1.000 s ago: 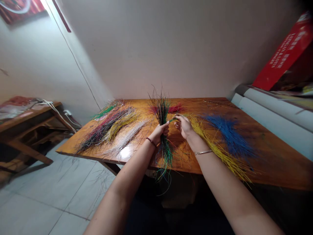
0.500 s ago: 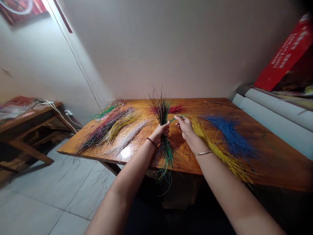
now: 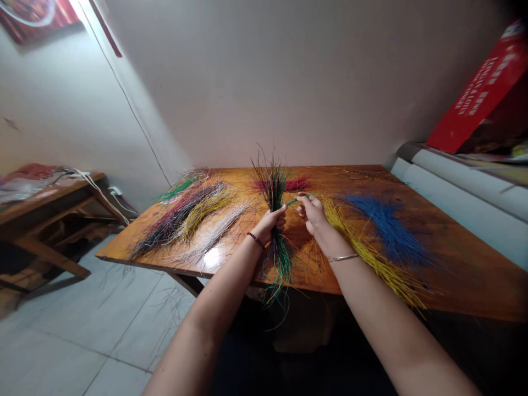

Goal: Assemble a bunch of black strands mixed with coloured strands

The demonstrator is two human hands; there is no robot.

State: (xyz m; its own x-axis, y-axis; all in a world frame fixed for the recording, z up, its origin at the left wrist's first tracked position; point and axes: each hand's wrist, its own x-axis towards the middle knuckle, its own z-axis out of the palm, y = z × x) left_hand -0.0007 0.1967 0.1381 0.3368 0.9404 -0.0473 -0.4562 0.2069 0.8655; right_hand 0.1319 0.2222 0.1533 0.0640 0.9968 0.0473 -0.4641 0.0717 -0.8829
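Note:
My left hand [image 3: 274, 224] is wrapped round the middle of an upright bundle of thin wires [image 3: 274, 190]. Mostly dark strands fan out above the fist, and green and dark ends hang below it past the table edge. To its right, my right hand [image 3: 312, 213] pinches a green strand [image 3: 292, 202] that stretches across to the bundle near the left thumb. Behind the bundle lies a pile of red wires [image 3: 297, 183]. Yellow wires [image 3: 363, 250] lie just right of my right hand, partly behind the forearm.
Blue wires [image 3: 388, 228] spread on the right of the wooden table [image 3: 462, 275]. White [image 3: 218, 231], yellow [image 3: 203, 212], dark and red [image 3: 173, 223] and green wires [image 3: 179, 188] lie on the left. A red box [image 3: 474, 93] sits beyond the right edge; another table [image 3: 45, 201] stands left.
My right hand has barely shifted, its fingers curled slightly more round the green strand. My left hand and the bundle stay in place.

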